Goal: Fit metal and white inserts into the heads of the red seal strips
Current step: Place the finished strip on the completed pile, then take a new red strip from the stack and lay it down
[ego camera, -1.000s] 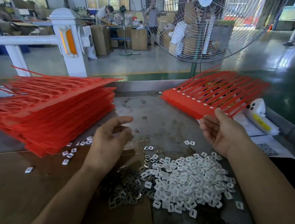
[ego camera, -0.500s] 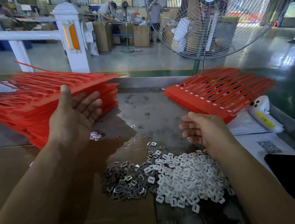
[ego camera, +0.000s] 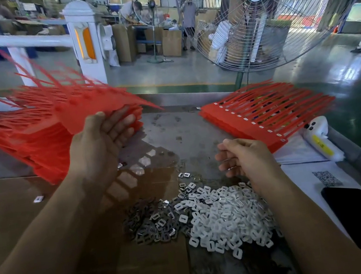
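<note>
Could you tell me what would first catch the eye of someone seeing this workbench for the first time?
The bright red seal strips dominate: a tall stack at the left, from which the left hand lifts a blurred top sheet, and a smaller set at the right with white inserts showing in its heads. In front lie a heap of white inserts and a darker heap of metal inserts, the right hand above them. A large fan stands behind.

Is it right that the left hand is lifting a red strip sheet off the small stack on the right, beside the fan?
No. The head view shows the left hand lifting a red strip sheet off the tall stack on the left; the small stack lies untouched.
</note>
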A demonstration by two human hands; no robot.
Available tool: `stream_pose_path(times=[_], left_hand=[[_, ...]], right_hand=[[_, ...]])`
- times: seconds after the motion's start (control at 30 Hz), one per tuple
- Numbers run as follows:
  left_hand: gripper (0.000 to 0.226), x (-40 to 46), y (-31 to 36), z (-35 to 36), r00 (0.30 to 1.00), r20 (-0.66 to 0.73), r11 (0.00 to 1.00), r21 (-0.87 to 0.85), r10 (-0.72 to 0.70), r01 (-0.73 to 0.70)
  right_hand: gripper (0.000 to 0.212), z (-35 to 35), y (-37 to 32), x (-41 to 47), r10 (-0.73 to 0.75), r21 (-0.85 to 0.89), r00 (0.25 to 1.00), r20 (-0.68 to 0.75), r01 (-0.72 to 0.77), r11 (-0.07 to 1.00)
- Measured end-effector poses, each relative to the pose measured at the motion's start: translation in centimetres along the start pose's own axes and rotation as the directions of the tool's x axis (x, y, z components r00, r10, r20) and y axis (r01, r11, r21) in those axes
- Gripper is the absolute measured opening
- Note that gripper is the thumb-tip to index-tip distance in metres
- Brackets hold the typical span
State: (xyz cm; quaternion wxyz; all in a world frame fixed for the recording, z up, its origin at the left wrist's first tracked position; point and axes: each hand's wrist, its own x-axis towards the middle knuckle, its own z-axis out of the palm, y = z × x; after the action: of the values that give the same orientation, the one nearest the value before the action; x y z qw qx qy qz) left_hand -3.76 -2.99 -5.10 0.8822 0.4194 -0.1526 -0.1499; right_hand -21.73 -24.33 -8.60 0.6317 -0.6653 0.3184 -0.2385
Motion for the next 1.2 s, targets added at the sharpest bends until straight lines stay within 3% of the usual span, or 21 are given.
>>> stream_pose_path(times=[0.13, 0.27, 0.4, 0.5, 0.6, 0.67, 0.73, 0.9, 1.0, 1.1, 1.2], left_hand=[[0.024, -2.2, -1.8, 2.2, 0.985, 0.170, 0.999, 0.041, 0.014, -0.021], [0.030, -4.0, -3.2, 3.4, 0.946, 0.318, 0.996, 0.085, -0.064, 0.039], [0.023, -4.9, -3.5, 3.8, 0.896, 0.412, 0.987, 0.063, -0.163, 0.151], [0.031, -5.2, -3.3, 3.8, 0.859, 0.473, 0.981, 0.074, -0.193, 0.180], [0.035, -5.3, -3.1, 3.5, 0.848, 0.482, 0.976, 0.106, -0.219, 0.191], [0.053, -5.2, -3.0, 3.3, 0.837, 0.494, 0.971, 0.154, -0.237, 0.184], [0.056, -5.0, -2.9, 3.0, 0.830, 0.507, 0.972, 0.158, -0.231, 0.175], [0.036, -4.9, -3.0, 2.5, 0.856, 0.484, 0.982, 0.134, -0.181, 0.132], [0.027, -5.1, -3.8, 2.2, 0.883, 0.431, 0.977, 0.169, -0.188, 0.126], [0.023, -5.0, -4.0, 2.2, 0.913, 0.365, 0.972, 0.205, -0.182, 0.112], [0.024, -4.7, -4.0, 2.1, 0.929, 0.331, 0.967, 0.239, -0.166, 0.088]], right_hand=[[0.031, 0.4, -0.4, -0.3, -0.005, 0.116, 0.996, 0.089, -0.005, 0.993], [0.068, 1.6, -1.1, -1.0, 0.073, 0.254, 0.964, 0.254, -0.140, 0.957], [0.093, 2.0, -1.5, -1.3, 0.150, 0.350, 0.942, 0.300, -0.255, 0.901], [0.078, 1.6, -1.2, -1.2, 0.127, 0.404, 0.961, 0.246, -0.221, 0.888], [0.026, 0.5, -0.8, -0.6, 0.110, 0.408, 0.979, 0.173, -0.173, 0.896], [0.007, -0.3, -0.8, -0.4, 0.126, 0.402, 0.973, 0.196, -0.197, 0.894], [0.010, -0.7, -0.9, -0.3, 0.125, 0.417, 0.968, 0.216, -0.207, 0.885], [0.026, -0.8, -1.3, -0.4, 0.098, 0.513, 0.975, 0.200, -0.190, 0.837], [0.030, -0.8, -1.3, -0.2, 0.098, 0.527, 0.992, 0.078, -0.124, 0.841], [0.015, -1.3, -1.1, -0.1, 0.063, 0.517, 0.998, -0.015, -0.046, 0.854], [0.015, -1.6, -0.9, -0.2, -0.004, 0.448, 0.996, -0.084, 0.041, 0.893]])
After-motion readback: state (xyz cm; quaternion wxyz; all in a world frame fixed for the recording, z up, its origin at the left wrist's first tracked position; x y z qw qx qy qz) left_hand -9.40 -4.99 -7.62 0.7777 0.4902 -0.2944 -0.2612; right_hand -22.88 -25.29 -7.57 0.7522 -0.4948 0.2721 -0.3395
